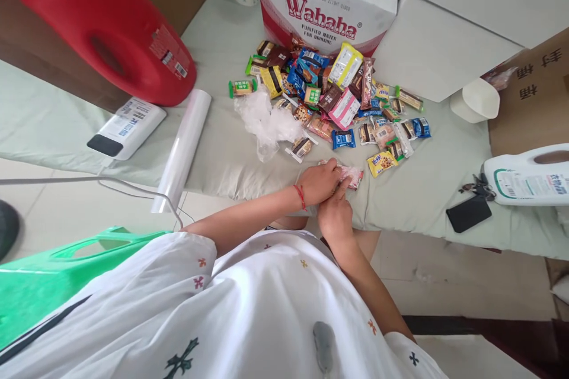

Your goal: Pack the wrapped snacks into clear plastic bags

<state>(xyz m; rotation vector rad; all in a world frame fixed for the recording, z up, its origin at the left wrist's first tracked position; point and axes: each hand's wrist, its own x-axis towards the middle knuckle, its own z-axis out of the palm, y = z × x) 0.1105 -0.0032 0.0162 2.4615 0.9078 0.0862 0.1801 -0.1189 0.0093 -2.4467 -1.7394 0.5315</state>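
A pink-and-white snack packet (354,176) lies at the front edge of the covered surface, under both my hands. My left hand (316,183), with a red string at the wrist, is closed over its left part. Curled fingers and an index finger laid on the packet show on my right hand (336,213), close against the left; its thumb is hidden. Beyond them spreads a pile of small wrapped snacks, among them a yellow packet (382,163), a blue packet (344,138) and a pink-labelled packet (344,109). A crumpled clear plastic bag (267,124) rests at the pile's left.
Behind the pile stands a Wahaha water carton (324,6). To the left are a red jug (120,29), a white device (128,127) and a clear film roll (182,151). A black phone (469,214), keys (478,186) and a white detergent bottle (528,174) lie right.
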